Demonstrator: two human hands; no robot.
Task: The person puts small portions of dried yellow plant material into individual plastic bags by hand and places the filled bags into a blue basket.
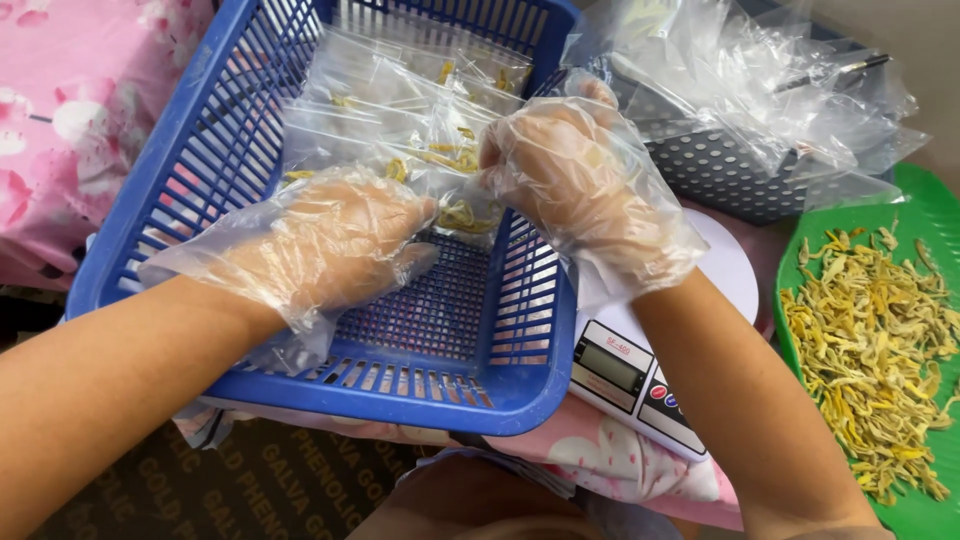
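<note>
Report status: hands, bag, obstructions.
Left hand and right hand, both gloved, pinching small clear plastic bag of yellow dried pieces over blue slotted plastic basket. Nothing in the way.

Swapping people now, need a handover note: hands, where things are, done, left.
Left hand, gloved: over the blue basket, fingertips on a small clear bag of yellow strips.
Right hand, gloved: pinching the same bag's top.
Done: several filled bags lie in the basket.
Left: loose yellow strips heaped on the green tray; empty bags in the grey basket; scale beside.
</note>
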